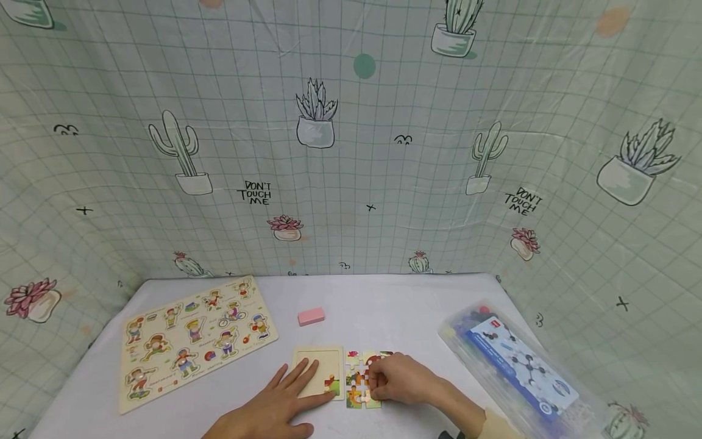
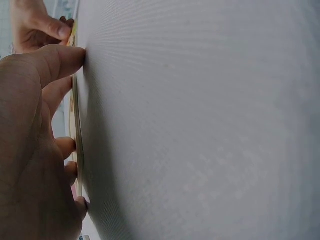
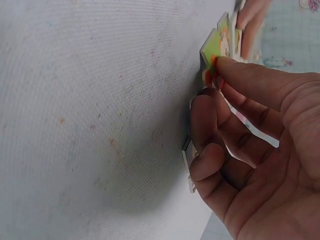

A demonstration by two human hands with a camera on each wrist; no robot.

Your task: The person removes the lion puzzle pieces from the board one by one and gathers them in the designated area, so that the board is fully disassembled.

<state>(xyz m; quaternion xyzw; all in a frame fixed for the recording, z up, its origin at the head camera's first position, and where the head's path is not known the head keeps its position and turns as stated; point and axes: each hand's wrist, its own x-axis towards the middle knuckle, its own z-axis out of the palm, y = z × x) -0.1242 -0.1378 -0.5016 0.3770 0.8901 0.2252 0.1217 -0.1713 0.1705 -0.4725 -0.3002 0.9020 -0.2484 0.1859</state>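
Observation:
My left hand point(image 1: 276, 405) lies with fingers spread on the left part of a small wooden puzzle tray point(image 1: 323, 349), its thumb apart on the table. A jigsaw piece point(image 1: 332, 384) sits in the tray's lower right corner. Beside the tray, loose jigsaw pieces point(image 1: 354, 397) lie in a close block. Over the right side of that block is my right hand point(image 1: 403, 378). In the right wrist view its thumb and curled fingers pinch a red-and-orange jigsaw piece point(image 3: 207, 76), beside a green piece point(image 3: 211, 47). The fingers partly hide the held piece.
A pink block point(image 1: 311, 316) lies behind the tray. On the left is a large wooden picture board point(image 1: 192, 360) with children figures. A clear plastic case point(image 1: 526, 372) with a blue label stands on the right. Patterned cloth point(image 1: 351, 164) hangs behind the white table.

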